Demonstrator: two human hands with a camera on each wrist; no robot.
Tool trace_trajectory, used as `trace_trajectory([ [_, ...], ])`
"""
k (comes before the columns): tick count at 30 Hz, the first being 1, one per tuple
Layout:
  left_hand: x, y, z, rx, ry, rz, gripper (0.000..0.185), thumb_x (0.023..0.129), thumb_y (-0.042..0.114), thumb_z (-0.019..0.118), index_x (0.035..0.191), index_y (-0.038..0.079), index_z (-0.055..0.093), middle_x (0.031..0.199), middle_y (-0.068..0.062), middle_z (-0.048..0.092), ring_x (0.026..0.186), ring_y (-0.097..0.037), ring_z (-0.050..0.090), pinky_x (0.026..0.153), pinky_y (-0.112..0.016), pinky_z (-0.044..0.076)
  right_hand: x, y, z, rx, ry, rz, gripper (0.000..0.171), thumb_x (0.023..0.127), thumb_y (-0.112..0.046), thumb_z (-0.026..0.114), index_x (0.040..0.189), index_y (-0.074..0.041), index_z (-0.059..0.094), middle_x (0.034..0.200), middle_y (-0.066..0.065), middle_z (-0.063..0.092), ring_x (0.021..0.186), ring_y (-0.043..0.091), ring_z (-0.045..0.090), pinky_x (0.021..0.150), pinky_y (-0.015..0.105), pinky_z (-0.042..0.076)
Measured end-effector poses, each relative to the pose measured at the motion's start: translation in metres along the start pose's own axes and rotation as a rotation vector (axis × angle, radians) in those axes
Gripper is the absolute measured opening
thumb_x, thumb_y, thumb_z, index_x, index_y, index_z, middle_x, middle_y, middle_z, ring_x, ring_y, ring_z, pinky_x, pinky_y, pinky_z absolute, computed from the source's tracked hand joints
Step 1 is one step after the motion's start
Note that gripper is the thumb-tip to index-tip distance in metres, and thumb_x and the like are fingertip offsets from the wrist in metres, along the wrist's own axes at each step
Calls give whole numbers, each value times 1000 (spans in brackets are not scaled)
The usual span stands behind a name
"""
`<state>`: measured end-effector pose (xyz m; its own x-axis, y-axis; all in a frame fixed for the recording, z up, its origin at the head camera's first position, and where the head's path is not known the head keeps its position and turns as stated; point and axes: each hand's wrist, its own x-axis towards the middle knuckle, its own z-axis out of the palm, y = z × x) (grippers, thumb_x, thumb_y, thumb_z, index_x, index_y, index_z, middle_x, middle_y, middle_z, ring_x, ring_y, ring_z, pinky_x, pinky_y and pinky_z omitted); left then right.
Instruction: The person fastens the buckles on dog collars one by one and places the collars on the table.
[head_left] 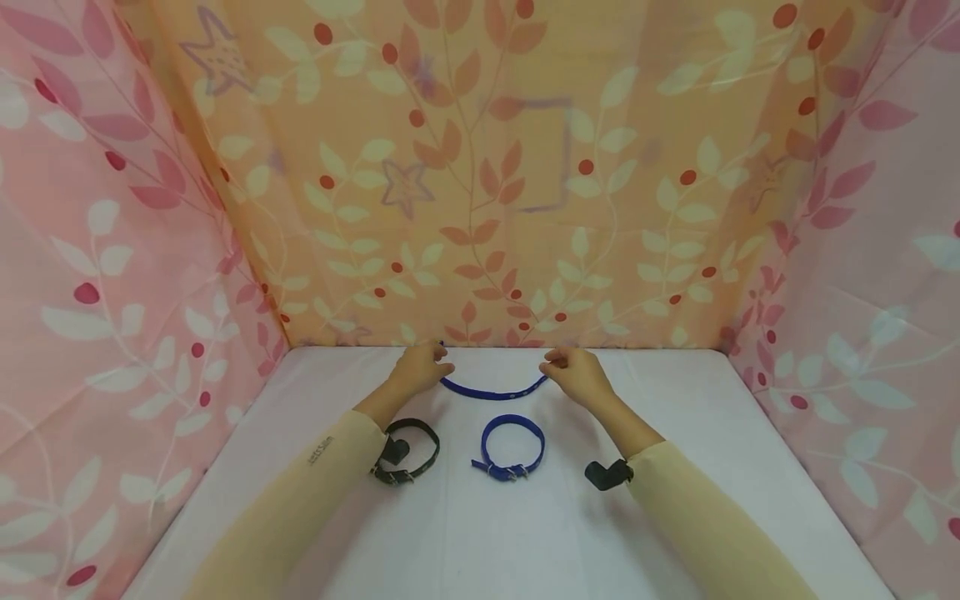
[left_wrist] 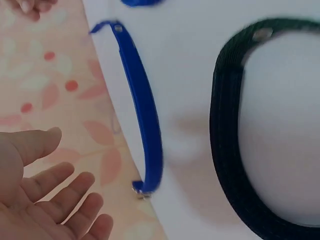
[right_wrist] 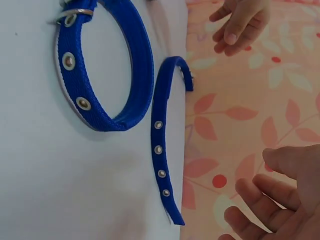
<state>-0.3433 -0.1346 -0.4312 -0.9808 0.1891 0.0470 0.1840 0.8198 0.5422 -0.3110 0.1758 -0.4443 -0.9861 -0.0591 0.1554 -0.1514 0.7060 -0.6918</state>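
Left hand: fingers spread and relaxed, thumb well out, nothing held; the left wrist view shows it beside the buckle of the long blue strap, apart from it. Right hand: likewise loose, fingers slightly bent, grasping nothing; near the strap's end with metal-rimmed holes, a gap showing in the right wrist view.

Strap lies between the two hands at the far edge of the white table, bowed toward the person, ends turned to the far side. Its two ends are well apart, buckle unfastened.

Next out, nearer the person: a blue loop, end through its buckle; to its left a dark loop, which looks buckled too, partly behind the left wrist camera. Beyond the table, a flowered cloth.

Reckoning by lie of things: two straps made into loops, one not. Fastening of the long strap appears undone in full, not partway; no end is threaded.
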Motion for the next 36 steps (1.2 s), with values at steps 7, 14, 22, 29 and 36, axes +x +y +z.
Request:
trace_trajectory([
  [7,25,-17,8,53,43,-82,46,96,29,69,132,0,64,130,-18,68,122,-40,61,103,-57,45,17,14,6,24,23,103,39,98,-34,69,121,-2,70,115,17,72,105,31,68,88,43,59],
  [14,37,-27,14,-27,109,-194,36,95,27,69,123,3,67,123,-16,70,120,-42,57,102,-60,42,30,32,17,4,113,195,43,97,-38,69,121,-3,71,120,16,72,116,37,64,101,52,46],
  [22,45,-37,26,-10,132,-281,30,94,28,70,111,4,64,112,-14,67,114,-38,57,100,-55,43,34,51,34,-5,128,254,42,94,-40,72,118,-4,71,115,13,73,109,35,65,95,51,48],
  [29,53,-47,43,-91,155,-330,32,92,33,75,104,5,63,103,-12,64,107,-35,57,96,-52,43,36,58,47,-22,128,309,44,93,-42,74,117,-5,72,117,14,73,114,38,62,101,54,41],
  [36,60,-53,50,-95,154,-359,31,90,33,77,100,5,68,94,-9,66,96,-30,59,90,-48,46,42,59,51,-72,99,352,50,92,-49,72,116,-5,72,117,16,71,114,40,56,99,55,37],
])
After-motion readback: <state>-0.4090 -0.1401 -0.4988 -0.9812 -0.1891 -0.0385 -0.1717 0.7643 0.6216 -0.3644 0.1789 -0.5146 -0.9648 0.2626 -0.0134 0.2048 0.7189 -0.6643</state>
